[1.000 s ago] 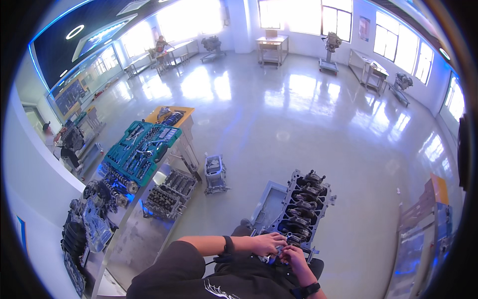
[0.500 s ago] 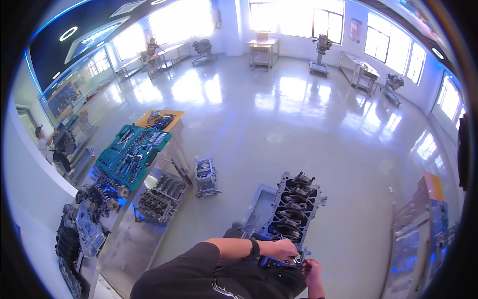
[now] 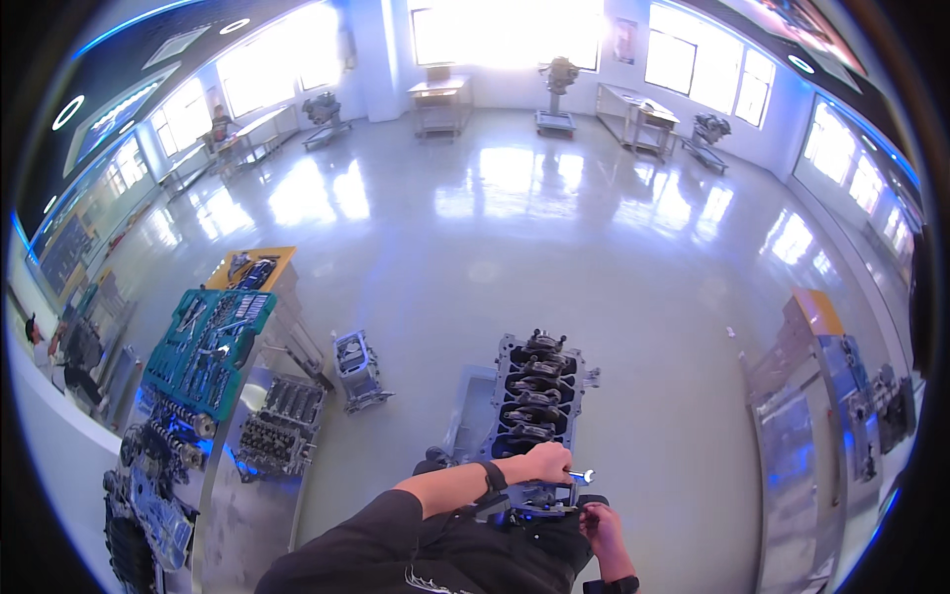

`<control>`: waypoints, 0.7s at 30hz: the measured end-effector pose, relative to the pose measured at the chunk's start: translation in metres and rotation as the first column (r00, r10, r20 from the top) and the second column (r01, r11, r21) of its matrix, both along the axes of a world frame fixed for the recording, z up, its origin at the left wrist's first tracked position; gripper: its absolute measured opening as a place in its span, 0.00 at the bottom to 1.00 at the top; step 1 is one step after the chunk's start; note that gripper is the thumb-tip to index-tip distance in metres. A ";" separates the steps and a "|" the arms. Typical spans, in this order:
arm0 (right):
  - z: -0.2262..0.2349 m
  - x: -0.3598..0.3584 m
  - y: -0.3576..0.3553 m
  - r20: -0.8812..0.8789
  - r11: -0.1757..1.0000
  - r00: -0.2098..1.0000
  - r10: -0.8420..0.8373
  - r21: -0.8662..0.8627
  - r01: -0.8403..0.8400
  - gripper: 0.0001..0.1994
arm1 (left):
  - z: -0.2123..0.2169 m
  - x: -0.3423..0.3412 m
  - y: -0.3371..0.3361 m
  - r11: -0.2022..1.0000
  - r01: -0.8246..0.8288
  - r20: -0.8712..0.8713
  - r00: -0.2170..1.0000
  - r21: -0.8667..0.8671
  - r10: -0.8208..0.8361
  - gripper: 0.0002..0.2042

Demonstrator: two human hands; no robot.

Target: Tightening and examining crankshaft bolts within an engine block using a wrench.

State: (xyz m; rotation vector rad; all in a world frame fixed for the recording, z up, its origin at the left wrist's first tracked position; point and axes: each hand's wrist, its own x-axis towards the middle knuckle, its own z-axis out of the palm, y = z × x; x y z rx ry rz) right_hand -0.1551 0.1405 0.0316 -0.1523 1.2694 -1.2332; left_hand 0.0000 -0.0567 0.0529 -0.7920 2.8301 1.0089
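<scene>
An engine block [image 3: 539, 396] with its crankshaft showing stands in front of me, its near end close to my lap. My left hand [image 3: 542, 462] is closed at that near end. From beside its fingers juts the bright open end of a wrench [image 3: 585, 477]; the rest of it is hidden by the hand. Lower and to the right, my right hand [image 3: 603, 530] has its fingers bent together near the block's end. What they pinch is too small to make out.
Left stands a metal workbench [image 3: 272, 507] with a cylinder head [image 3: 277, 436], and a teal socket set case [image 3: 210, 346] lies open beyond it. Another engine part [image 3: 358, 371] sits on the floor. A bench [image 3: 792, 436] with parts is at right. People are far left.
The view has swung right, so the room shifts leftward. My left hand has risen from the block's end, and the wrench's open end now shows beside it. My right hand stays low.
</scene>
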 end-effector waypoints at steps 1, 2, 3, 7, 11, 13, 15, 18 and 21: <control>0.002 0.000 -0.001 0.004 1.000 1.000 0.007 -0.001 -0.007 0.07 | 0.002 -0.002 -0.002 0.999 -0.043 -0.031 0.999 0.018 0.044 0.14; 0.004 0.001 -0.001 0.001 1.000 1.000 -0.007 -0.003 0.007 0.07 | 0.003 -0.003 -0.003 0.999 -0.030 -0.033 0.999 0.017 0.030 0.14; 0.006 0.002 -0.001 -0.019 1.000 1.000 -0.001 0.010 0.001 0.06 | 0.005 -0.003 -0.005 0.998 -0.045 0.011 0.999 0.050 0.044 0.14; 0.006 0.000 0.001 -0.037 1.000 0.999 -0.011 0.025 0.012 0.06 | 0.008 -0.004 -0.010 0.985 -0.059 0.081 0.996 0.159 0.047 0.15; 0.003 -0.002 0.006 -0.041 1.000 0.999 -0.004 0.024 0.005 0.06 | 0.007 -0.005 -0.020 0.915 -0.095 0.120 0.991 0.392 0.052 0.12; 0.004 0.000 0.006 -0.032 1.000 0.999 -0.007 0.018 0.007 0.07 | 0.004 -0.007 -0.028 0.910 -0.074 0.125 0.992 0.409 0.025 0.11; 0.006 0.003 0.006 -0.036 1.000 0.999 -0.008 0.021 0.009 0.07 | 0.000 -0.005 -0.031 0.901 -0.053 0.122 0.993 0.431 0.000 0.10; -0.001 -0.002 0.010 -0.044 1.000 0.999 -0.026 0.014 0.027 0.07 | 0.004 -0.013 -0.036 0.794 -0.124 0.199 0.980 0.595 0.005 0.10; -0.002 -0.003 0.013 -0.035 0.999 0.999 -0.034 0.014 0.035 0.07 | 0.009 -0.013 -0.040 0.742 -0.146 0.230 0.973 0.655 -0.011 0.10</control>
